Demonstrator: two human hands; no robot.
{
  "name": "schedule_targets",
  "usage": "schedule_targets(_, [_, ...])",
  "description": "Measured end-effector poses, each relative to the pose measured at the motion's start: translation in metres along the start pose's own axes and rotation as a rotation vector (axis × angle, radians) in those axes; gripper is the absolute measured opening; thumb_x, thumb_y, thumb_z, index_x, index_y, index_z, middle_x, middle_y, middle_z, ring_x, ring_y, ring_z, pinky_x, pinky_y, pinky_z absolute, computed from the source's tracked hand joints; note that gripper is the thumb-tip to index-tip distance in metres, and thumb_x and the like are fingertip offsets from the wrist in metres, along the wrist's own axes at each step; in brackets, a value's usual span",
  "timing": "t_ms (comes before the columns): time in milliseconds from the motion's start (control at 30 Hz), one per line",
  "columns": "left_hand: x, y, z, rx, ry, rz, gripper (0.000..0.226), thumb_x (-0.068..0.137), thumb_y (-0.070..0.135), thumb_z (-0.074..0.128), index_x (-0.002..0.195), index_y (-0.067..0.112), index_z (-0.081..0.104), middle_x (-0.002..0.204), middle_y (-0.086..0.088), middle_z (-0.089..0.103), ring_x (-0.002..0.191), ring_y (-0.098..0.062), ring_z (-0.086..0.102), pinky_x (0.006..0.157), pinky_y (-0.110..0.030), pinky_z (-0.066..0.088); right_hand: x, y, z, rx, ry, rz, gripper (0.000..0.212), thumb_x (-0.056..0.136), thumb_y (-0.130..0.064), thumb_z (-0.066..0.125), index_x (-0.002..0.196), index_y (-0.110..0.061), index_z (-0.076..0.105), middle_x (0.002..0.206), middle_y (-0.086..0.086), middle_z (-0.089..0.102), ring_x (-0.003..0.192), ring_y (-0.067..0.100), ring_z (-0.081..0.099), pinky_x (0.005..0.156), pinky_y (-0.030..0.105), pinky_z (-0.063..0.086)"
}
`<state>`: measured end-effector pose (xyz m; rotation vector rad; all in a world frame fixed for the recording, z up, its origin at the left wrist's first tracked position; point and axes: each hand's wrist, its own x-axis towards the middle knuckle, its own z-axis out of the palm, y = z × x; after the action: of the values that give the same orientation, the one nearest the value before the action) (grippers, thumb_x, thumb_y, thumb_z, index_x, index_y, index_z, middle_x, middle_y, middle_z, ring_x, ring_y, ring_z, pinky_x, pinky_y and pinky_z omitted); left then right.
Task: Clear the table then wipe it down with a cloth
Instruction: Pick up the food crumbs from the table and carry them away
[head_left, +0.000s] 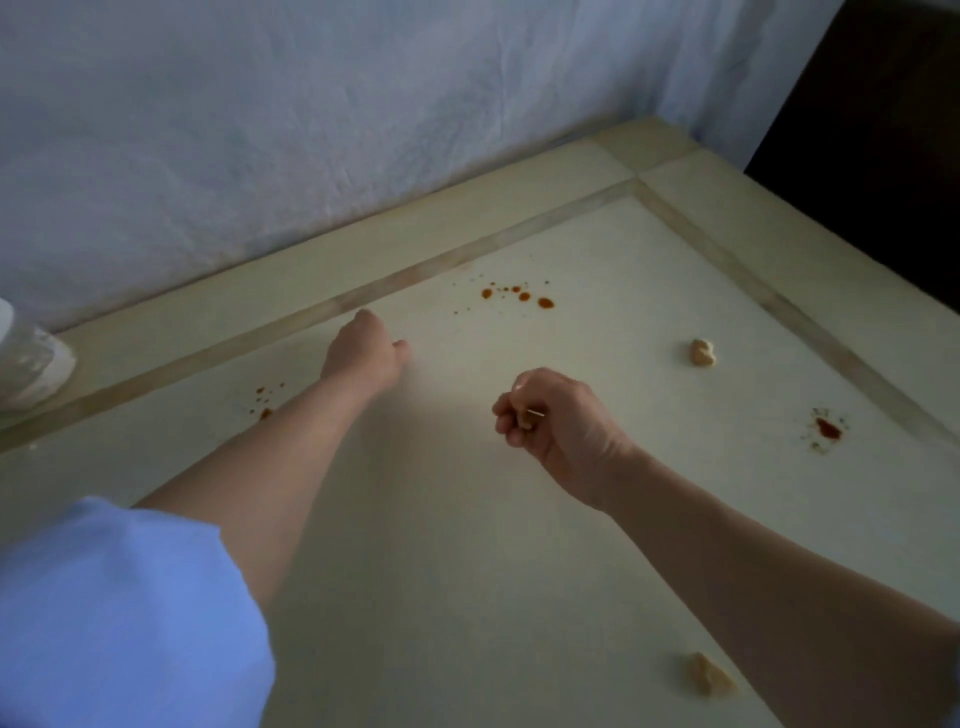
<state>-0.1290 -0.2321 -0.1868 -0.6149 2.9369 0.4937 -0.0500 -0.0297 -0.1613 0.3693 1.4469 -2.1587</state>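
The head view shows a cream bench (571, 519) with a paler border, set against a white cloth-draped wall (311, 130). Red sauce spots (519, 296) and two food lumps (702, 353) dirty it. No cloth shows. The left hand (363, 353) reaches out, fingers curled together. The right hand (550, 415) is clenched on a thin stick (535, 413).

L arm stretched fwd, left hand (363, 353) loosely curled, palm down; right hand (550, 415) fisted, fingers curled in, w/ wrist bent.
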Motion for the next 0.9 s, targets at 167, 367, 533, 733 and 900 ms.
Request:
schedule_targets(167, [-0.043,0.035,0.004,-0.411,-0.036,0.054,0.010,0.082,0.020,0.058,0.081,0.012,0.050,0.077,-0.010,0.059,0.072,-0.028,0.057,0.064,-0.030,0.044,-0.008,-0.035,-0.062,-0.156,0.254,-0.166,0.016,0.084,-0.001,0.049,0.073,-0.009,0.057,0.064,0.008,0.054,0.047,0.014,0.050,0.041,0.020,0.037])
schedule_targets(367, [-0.110,0.109,0.013,-1.055,-0.430,0.045,0.017,0.090,0.010,0.055,0.073,0.013,0.057,0.064,-0.004,0.056,0.036,-0.005,0.046,0.034,-0.011,0.027,-0.004,-0.057,-0.123,-0.742,0.603,-0.224,0.014,0.084,-0.026,0.062,0.086,-0.013,0.054,0.074,0.006,0.058,0.064,0.019,0.056,0.052,0.026,0.040])
schedule_targets(533, [-0.141,0.134,0.014,-1.231,-0.611,-0.010,0.017,0.094,0.013,0.053,0.078,0.010,0.059,0.064,-0.002,0.061,0.043,-0.009,0.050,0.035,-0.013,0.027,0.000,-0.062,-0.144,-0.745,0.654,-0.221,0.015,0.086,-0.011,0.045,0.090,-0.014,0.059,0.080,0.007,0.057,0.068,0.023,0.051,0.051,0.023,0.036])
schedule_targets(733, [-0.160,0.131,0.017,-1.266,-0.614,-0.071,0.016,0.093,0.007,0.052,0.082,0.010,0.063,0.060,0.003,0.065,0.044,-0.007,0.052,0.036,-0.013,0.030,-0.002,-0.062,-0.143,-0.693,0.568,-0.239,0.007,0.082,-0.014,0.053,0.085,-0.013,0.060,0.064,-0.001,0.051,0.056,0.015,0.045,0.046,0.021,0.031])
schedule_targets(900, [-0.171,0.128,0.023,-1.233,-0.581,-0.119,0.016,0.092,0.006,0.052,0.082,0.011,0.064,0.072,-0.003,0.063,0.044,-0.006,0.052,0.037,-0.013,0.031,-0.002,-0.066,-0.143,-0.512,0.582,-0.180,0.031,0.076,0.006,0.034,0.069,-0.016,0.055,0.062,0.004,0.049,0.051,0.016,0.043,0.045,0.021,0.031])
